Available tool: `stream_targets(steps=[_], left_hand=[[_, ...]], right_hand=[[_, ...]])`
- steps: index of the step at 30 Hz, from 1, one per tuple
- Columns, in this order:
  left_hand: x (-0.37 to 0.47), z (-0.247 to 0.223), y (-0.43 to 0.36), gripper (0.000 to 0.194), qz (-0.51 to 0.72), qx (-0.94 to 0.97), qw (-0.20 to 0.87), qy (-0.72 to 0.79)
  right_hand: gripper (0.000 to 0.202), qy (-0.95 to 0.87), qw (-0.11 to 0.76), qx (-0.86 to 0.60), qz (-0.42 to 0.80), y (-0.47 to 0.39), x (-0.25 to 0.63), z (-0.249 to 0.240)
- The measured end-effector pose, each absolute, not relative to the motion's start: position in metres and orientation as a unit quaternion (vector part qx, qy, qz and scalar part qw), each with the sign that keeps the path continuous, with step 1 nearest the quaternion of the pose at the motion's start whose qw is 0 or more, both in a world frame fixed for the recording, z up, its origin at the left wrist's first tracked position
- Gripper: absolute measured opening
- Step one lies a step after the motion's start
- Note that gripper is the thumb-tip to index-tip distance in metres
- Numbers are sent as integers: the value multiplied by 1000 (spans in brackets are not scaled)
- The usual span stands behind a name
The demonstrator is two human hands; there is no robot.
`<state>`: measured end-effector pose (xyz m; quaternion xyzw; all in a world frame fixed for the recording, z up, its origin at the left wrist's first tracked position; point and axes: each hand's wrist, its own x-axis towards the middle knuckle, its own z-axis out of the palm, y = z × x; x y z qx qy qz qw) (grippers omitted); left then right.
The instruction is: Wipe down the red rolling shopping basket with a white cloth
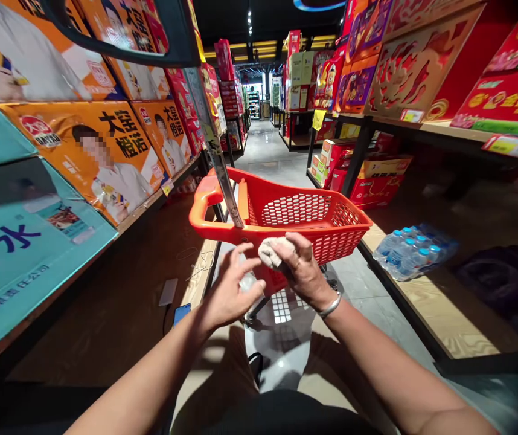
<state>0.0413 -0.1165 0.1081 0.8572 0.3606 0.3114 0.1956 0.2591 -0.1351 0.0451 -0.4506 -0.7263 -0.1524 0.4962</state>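
Fingers of the right hand [306,272] are gripping a bunched pale cloth [270,252] just beside the left hand [234,289], whose own are standing spread, near a red shopping cart [281,192] in an aisle [259,142] between boxed goods [60,172].

Greyish-white cloth [268,252], orange-red basket [286,191]

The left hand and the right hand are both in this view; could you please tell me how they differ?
The left hand has its fingers spread with the thumb apart, whereas the right hand is curled around a bunched pale cloth. A silver bangle circles the right hand's wrist; none shows on the left hand's. Both are ungloved and in front of the red cart.
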Motion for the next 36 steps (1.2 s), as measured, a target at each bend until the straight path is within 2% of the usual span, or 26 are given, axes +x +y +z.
stream_targets(steps=[3, 5, 7, 10, 12, 17, 20, 23, 26, 30, 33, 36], left_hand=[[23, 135, -99, 34, 357, 836, -76, 409], [16, 147, -82, 47, 336, 819, -180, 428], [15, 152, -66, 59, 279, 834, -226, 419], [20, 148, -48, 62, 185, 861, -244, 406], [23, 142, -43, 59, 169, 855, -253, 420], [20, 128, -36, 53, 223, 842, -281, 403], [15, 122, -31, 51, 250, 843, -300, 370], [14, 117, -28, 53, 267, 841, -316, 349], [18, 116, -30, 55, 270, 839, -316, 352], [25, 118, -35, 52, 262, 845, -279, 374], [25, 119, -36, 51, 269, 853, -233, 383], [20, 118, -34, 54, 275, 857, -203, 386]], right_hand=[[53, -699, 511, -471, -167, -114, 265, 71], [48, -679, 505, -502, -180, -102, 259, 83], [46, -674, 476, -532, -187, -93, 246, 86], [49, -696, 421, -550, -188, -85, 223, 82], [50, -708, 404, -547, -192, -84, 213, 79], [59, -715, 366, -566, -187, -86, 238, 70], [68, -681, 334, -632, -157, -91, 286, 55], [67, -611, 314, -717, -121, -97, 334, 42], [62, -553, 345, -753, -90, -98, 347, 42], [67, -621, 425, -655, -68, -94, 287, 66], [60, -694, 434, -571, -66, -93, 229, 88], [54, -724, 427, -536, -77, -92, 212, 93]])
